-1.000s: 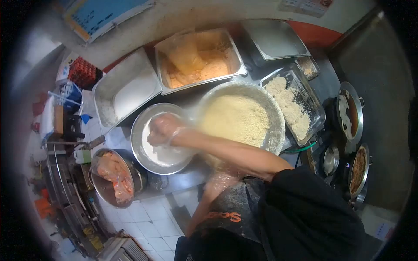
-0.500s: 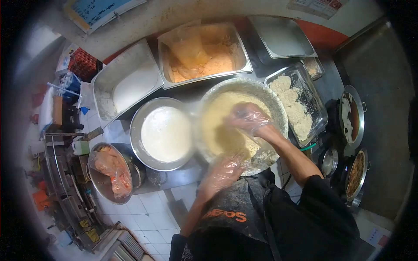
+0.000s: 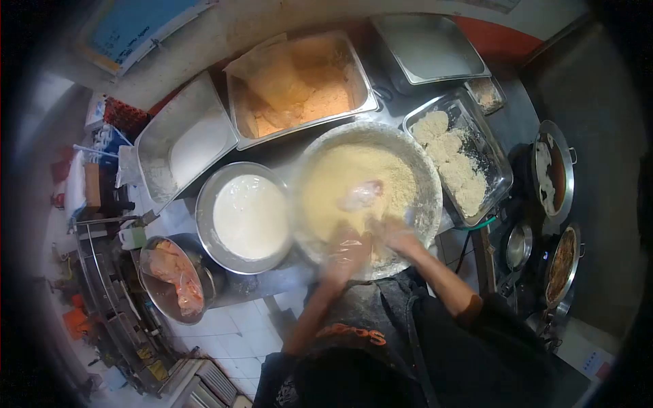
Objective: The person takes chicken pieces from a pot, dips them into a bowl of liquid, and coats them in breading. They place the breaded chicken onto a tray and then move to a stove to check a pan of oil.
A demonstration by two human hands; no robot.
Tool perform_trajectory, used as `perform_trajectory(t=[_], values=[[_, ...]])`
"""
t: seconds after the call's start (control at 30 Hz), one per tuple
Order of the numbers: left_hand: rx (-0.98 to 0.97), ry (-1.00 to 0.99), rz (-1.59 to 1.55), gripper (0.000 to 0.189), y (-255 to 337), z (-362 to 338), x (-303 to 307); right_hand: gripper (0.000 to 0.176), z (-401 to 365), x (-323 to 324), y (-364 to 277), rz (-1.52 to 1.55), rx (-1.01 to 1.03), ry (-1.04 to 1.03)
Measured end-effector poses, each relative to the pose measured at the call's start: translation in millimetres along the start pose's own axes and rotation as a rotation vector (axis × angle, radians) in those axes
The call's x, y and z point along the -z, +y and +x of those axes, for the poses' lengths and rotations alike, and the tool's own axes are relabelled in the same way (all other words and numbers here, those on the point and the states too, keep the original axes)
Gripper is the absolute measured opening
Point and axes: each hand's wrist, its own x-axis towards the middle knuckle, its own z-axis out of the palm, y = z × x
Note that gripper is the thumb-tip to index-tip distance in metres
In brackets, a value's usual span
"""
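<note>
Both my hands, in clear plastic gloves, are inside the near part of a large metal bowl [image 3: 430, 183] of pale yellow flour [image 3: 340, 163]. My left hand [image 3: 348, 246] is at the near left of the flour, smeared by motion. Close beside it, my right hand [image 3: 393, 236] is blurred too, its fingers towards the flour. Just beyond them, a pale pink piece of raw meat [image 3: 362, 195] lies on the flour, partly dusted. Blur hides whether either hand holds anything.
Left of the flour stands a bowl of white liquid [image 3: 250, 217], with a pot of bagged raw meat [image 3: 178, 275] beyond. Behind are a white-powder pan [image 3: 194, 153] and an orange-powder pan [image 3: 306, 102]. Right are a tray of coated pieces [image 3: 452, 163] and dark-oil pans [image 3: 554, 173].
My right hand has drawn back towards me from the bowl's middle, beside my left hand. The meat piece now shows on the flour. The view has shifted slightly.
</note>
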Motion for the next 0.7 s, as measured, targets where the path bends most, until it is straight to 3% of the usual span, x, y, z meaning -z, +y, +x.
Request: perform_trajectory(t=[0.03,0.1,0.13,0.17,0.2,0.27,0.3,0.33,0.37,0.4,0.43,0.5,0.57,0.6,0.63,0.67,0.7], values=[[0.064,-0.040,-0.120,0.029,7.6,4.5,5.6,0.073,-1.8,4.9,-2.4,0.002,-0.001,-0.002],[-0.155,0.143,0.009,0.031,-45.0,31.3,-46.8,0.060,-10.4,16.8,-8.6,0.327,0.176,-0.162],[-0.383,0.331,0.135,0.033,-65.0,42.6,-62.3,0.051,-18.2,9.3,3.3,0.897,0.172,-0.084],[-0.382,0.320,0.135,0.033,-66.6,40.5,-57.5,0.051,-25.5,27.0,-9.5,0.902,0.162,-0.085],[-0.160,0.177,-0.224,0.053,-62.2,29.9,-47.3,0.048,-41.6,58.0,-33.1,0.428,0.080,-0.134],[-0.008,-0.053,-0.103,0.080,-36.5,27.7,-18.1,0.043,1.8,36.1,-3.6,-0.259,0.289,-0.191],[-0.001,-0.051,-0.104,0.080,-35.7,26.8,-20.8,0.043,16.7,5.3,18.2,-0.260,0.294,-0.196],[-0.042,0.001,-0.258,0.077,-36.0,26.5,-25.4,0.046,23.1,-21.2,35.5,-0.065,0.381,-0.119],[-0.083,0.052,-0.411,0.075,-37.0,26.4,-29.7,0.051,18.9,-23.5,32.4,0.135,0.463,-0.041],[-0.129,0.101,-0.562,0.073,-37.9,27.9,-33.2,0.051,19.7,-18.2,32.1,0.137,0.464,-0.042],[-0.175,0.152,-0.715,0.071,-38.7,30.2,-36.8,0.050,15.4,-12.9,35.0,0.149,0.383,-0.031],[-0.204,0.198,-0.866,0.069,-35.1,24.7,-31.2,0.048,-25.7,46.5,-19.1,0.140,0.208,0.032],[-0.380,0.418,-0.292,0.095,-15.4,22.2,-2.8,0.045,-39.0,83.1,-49.7,0.102,0.208,0.132],[-0.378,0.419,-0.291,0.095,-14.9,33.8,-0.1,0.045,-30.9,86.0,-45.6,0.047,0.372,0.261],[-0.449,0.431,0.097,0.098,-14.9,50.4,0.3,0.045,-11.8,82.0,-39.4,0.046,0.374,0.262],[-0.507,0.426,0.486,0.100,-15.7,64.2,-1.7,0.047,12.7,72.5,-30.2,-0.198,0.591,0.442],[-0.507,0.420,0.484,0.100,-16.6,77.1,-5.4,0.050,29.4,70.9,-26.2,-0.446,0.802,0.620]])
